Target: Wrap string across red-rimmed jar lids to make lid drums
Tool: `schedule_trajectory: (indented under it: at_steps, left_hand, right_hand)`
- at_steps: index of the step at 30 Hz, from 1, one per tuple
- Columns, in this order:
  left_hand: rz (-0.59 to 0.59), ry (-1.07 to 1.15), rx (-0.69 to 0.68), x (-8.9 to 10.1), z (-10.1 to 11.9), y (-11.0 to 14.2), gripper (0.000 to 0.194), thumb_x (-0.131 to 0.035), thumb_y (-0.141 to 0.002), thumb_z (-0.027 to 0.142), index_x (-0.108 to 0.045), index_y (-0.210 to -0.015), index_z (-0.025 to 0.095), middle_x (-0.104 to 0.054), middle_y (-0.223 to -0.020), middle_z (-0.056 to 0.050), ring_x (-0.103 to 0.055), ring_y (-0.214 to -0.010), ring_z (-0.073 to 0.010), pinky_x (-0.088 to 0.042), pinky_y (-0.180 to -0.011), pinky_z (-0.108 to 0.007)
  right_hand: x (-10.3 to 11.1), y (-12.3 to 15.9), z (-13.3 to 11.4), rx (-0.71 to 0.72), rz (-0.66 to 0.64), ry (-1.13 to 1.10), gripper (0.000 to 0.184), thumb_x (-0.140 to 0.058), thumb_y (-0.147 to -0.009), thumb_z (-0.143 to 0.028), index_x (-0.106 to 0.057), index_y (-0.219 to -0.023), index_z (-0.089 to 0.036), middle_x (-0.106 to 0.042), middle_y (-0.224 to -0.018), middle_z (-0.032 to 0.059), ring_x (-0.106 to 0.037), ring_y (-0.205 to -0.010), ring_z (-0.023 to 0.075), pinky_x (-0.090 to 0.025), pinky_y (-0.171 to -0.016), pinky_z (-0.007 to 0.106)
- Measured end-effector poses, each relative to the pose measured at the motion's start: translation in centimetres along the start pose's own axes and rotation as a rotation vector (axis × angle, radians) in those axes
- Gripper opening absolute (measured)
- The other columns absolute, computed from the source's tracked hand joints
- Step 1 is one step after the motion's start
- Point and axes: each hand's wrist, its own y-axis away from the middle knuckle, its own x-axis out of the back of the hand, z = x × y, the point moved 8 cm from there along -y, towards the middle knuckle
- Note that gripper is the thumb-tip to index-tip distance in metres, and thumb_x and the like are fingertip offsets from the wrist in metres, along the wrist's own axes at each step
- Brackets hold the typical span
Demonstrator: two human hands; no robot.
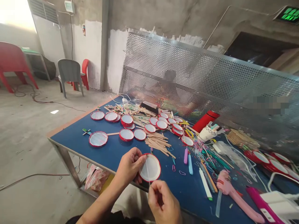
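My left hand (130,165) is closed on the left edge of a round white lid with a red rim (153,168), thumb on top. A thin pale thread (148,171) runs across the lid's face, from near my left thumb down past the lower rim. Below the lid, my right hand (163,200) pinches the thread's lower end between thumb and fingers. Beyond the lid lies a pile of wooden craft sticks (158,143). To the left, a similar lid (98,138) with threads across it has sticks attached at its edge.
Several more red-rimmed lids (126,134) lie on the blue table (77,133). A pink glue gun (233,193), markers (205,183), a red flask (206,119) and a white pen cup (207,133) stand or lie at the right. A perforated metal panel (198,74) borders the far edge.
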Motion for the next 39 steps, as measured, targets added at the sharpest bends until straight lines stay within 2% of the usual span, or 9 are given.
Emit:
schedule_trajectory:
  at_steps: [7,15,24,27,30,33,35,37,39]
  left_hand:
    - [0.064,-0.132,-0.056,0.0,0.6,0.3,0.019,-0.063,-0.082,0.039,-0.055,-0.087,0.022,-0.051,-0.055,0.011,-0.041,-0.029,-0.005,-0.03,-0.026,-0.014]
    - [0.147,-0.213,-0.128,0.8,0.6,0.6,0.015,-0.064,-0.081,0.034,-0.058,-0.078,0.02,-0.053,-0.056,0.007,-0.043,-0.045,-0.0076,-0.03,-0.036,-0.014]
    - [0.173,-0.153,-0.099,1.1,0.9,0.5,0.021,-0.063,-0.077,0.04,-0.055,-0.082,0.021,-0.049,-0.049,0.011,-0.04,-0.031,-0.0067,-0.029,-0.03,-0.015]
    - [0.198,-0.129,-0.091,1.4,0.9,0.4,0.025,-0.066,-0.074,0.043,-0.054,-0.084,0.022,-0.052,-0.05,0.011,-0.043,-0.031,-0.0075,-0.032,-0.031,-0.016]
    - [0.224,-0.142,-0.093,1.8,1.0,0.2,0.027,-0.065,-0.074,0.045,-0.055,-0.086,0.023,-0.053,-0.048,0.011,-0.045,-0.03,-0.009,-0.032,-0.031,-0.017]
    - [0.196,-0.202,-0.075,1.8,0.9,-0.2,0.028,-0.063,-0.074,0.047,-0.056,-0.087,0.023,-0.054,-0.048,0.01,-0.048,-0.031,-0.011,-0.033,-0.031,-0.018]
    - [0.157,-0.278,-0.079,1.5,0.9,-0.4,0.027,-0.062,-0.074,0.046,-0.058,-0.086,0.022,-0.057,-0.051,0.008,-0.049,-0.033,-0.0115,-0.035,-0.032,-0.019]
    - [0.144,-0.373,-0.105,1.3,1.1,-0.5,0.025,-0.06,-0.074,0.045,-0.061,-0.085,0.022,-0.06,-0.055,0.007,-0.051,-0.036,-0.0117,-0.038,-0.035,-0.02]
    - [0.123,-0.438,-0.111,1.1,1.3,-0.5,0.024,-0.059,-0.073,0.044,-0.062,-0.083,0.022,-0.061,-0.057,0.006,-0.053,-0.039,-0.0121,-0.042,-0.038,-0.021]
  right_hand:
    - [-0.3,0.2,-1.9,0.124,0.037,0.022,0.021,-0.041,-0.093,-0.02,-0.051,-0.076,-0.024,-0.051,-0.057,-0.0066,-0.046,-0.04,0.0082,-0.036,-0.044,0.019]
    - [-1.6,0.1,-3.2,0.211,-0.019,0.184,0.023,-0.039,-0.093,-0.015,-0.053,-0.077,-0.024,-0.055,-0.057,-0.004,-0.054,-0.043,0.0112,-0.037,-0.048,0.023]
    - [-2.7,1.8,1.2,-0.162,0.186,-0.059,0.019,-0.049,-0.088,-0.023,-0.057,-0.071,-0.024,-0.059,-0.051,-0.0029,-0.056,-0.041,0.0115,-0.039,-0.041,0.019]
    - [-2.8,1.9,1.5,-0.203,0.215,-0.188,0.017,-0.053,-0.088,-0.026,-0.064,-0.075,-0.024,-0.069,-0.06,-0.0011,-0.062,-0.043,0.0116,-0.044,-0.042,0.019]
    - [-0.3,1.7,2.4,-0.265,0.294,-0.297,0.02,-0.053,-0.093,-0.03,-0.063,-0.077,-0.023,-0.076,-0.079,0.0032,-0.065,-0.044,0.0109,-0.049,-0.044,0.019]
    - [4.4,0.5,4.8,-0.32,0.307,-0.236,0.025,-0.051,-0.096,-0.036,-0.062,-0.078,-0.022,-0.074,-0.078,0.003,-0.062,-0.04,0.0102,-0.048,-0.041,0.02]
    - [7.5,-1.5,6.7,-0.305,0.201,0.031,0.026,-0.048,-0.097,-0.036,-0.065,-0.085,-0.021,-0.072,-0.071,0.0018,-0.068,-0.051,0.0135,-0.052,-0.051,0.021]
    - [9.7,-4.0,9.2,-0.305,0.0,0.493,0.027,-0.044,-0.098,-0.031,-0.067,-0.087,-0.021,-0.074,-0.079,0.003,-0.071,-0.065,0.0151,-0.054,-0.064,0.024]
    - [12.1,-6.8,12.1,-0.329,-0.047,0.628,0.024,-0.047,-0.096,-0.024,-0.068,-0.086,-0.02,-0.074,-0.081,0.0048,-0.07,-0.078,0.0187,-0.052,-0.078,0.03]
